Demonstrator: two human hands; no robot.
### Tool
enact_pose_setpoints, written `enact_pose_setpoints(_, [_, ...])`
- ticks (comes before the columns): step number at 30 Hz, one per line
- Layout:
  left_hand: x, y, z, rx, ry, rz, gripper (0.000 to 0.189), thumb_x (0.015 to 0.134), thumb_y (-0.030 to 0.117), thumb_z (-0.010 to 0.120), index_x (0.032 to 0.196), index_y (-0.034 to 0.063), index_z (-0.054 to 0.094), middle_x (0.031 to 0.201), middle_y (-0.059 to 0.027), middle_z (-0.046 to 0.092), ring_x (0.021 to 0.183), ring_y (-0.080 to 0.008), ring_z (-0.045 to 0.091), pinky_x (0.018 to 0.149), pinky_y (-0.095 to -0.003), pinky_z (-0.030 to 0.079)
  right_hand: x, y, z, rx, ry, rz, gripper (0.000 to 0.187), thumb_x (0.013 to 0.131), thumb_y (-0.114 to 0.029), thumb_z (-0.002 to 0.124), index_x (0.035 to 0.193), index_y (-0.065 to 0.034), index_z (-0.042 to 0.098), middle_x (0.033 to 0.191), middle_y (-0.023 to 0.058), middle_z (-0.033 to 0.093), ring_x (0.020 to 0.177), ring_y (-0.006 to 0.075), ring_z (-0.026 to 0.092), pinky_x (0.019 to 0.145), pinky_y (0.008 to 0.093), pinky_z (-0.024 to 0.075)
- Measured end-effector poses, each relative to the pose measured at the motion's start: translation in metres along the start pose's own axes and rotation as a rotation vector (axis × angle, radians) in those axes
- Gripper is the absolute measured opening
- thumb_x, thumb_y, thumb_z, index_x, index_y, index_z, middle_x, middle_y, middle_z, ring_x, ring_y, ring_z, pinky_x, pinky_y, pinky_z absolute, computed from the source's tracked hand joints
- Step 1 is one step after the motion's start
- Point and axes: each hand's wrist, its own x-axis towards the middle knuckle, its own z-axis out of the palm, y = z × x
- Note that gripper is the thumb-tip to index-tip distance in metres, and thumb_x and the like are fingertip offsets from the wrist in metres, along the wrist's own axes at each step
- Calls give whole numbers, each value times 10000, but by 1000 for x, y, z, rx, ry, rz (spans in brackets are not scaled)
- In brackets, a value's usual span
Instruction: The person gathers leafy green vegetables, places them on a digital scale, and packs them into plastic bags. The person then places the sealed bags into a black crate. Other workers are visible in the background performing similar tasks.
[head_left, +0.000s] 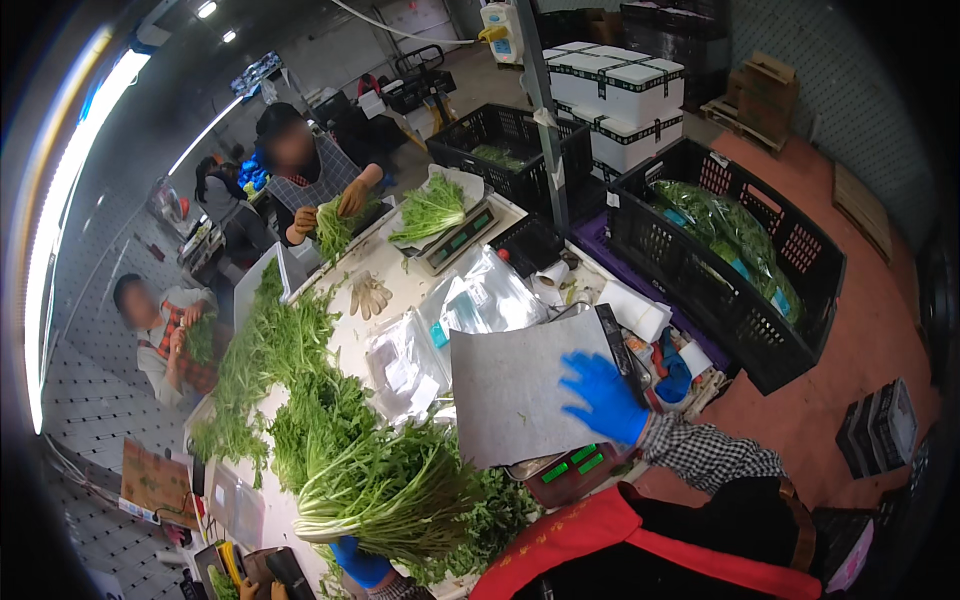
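My left hand (361, 561), in a blue glove, is under and around the base of a big bunch of leafy greens (382, 487) with pale stems at the left and leaves fanning right. The leaves partly hide its fingers. My right hand (606, 396), also blue-gloved, is spread flat over the right part of a grey sheet (517, 390); it holds nothing. The sheet covers the top of a digital scale (574, 472) with lit green displays. Clear plastic bags (409, 360) lie beyond the sheet. More loose greens (300, 360) are heaped along the table's left side.
Across the table a person (319, 165) in brown gloves handles greens beside a second scale (457, 236); another person (169, 337) holds greens at the left. Black crates (724, 262) with bagged greens, a metal post (547, 127) and white foam boxes (615, 90) stand beyond the right side.
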Motion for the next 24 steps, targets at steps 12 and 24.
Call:
enact_pose_setpoints(12, [48,-50,106,-154,-566,-433,440,877,221,636,1234,-16,535,1150,-195,630,976,-251,667,818,-364,592,-22,113,20,215,37,776,612,777,-208,752,1295,36,537,1262,231,590,1167,351,572,991,394,460])
enact_pose_setpoints(24, [63,-152,255,384,-1104,-929,451,837,220,695,1217,-7,609,1144,-96,668,1006,-187,638,962,-305,472,-41,147,46,310,257,491,324,822,-96,726,1094,49,628,1250,187,603,1084,332,613,892,393,499])
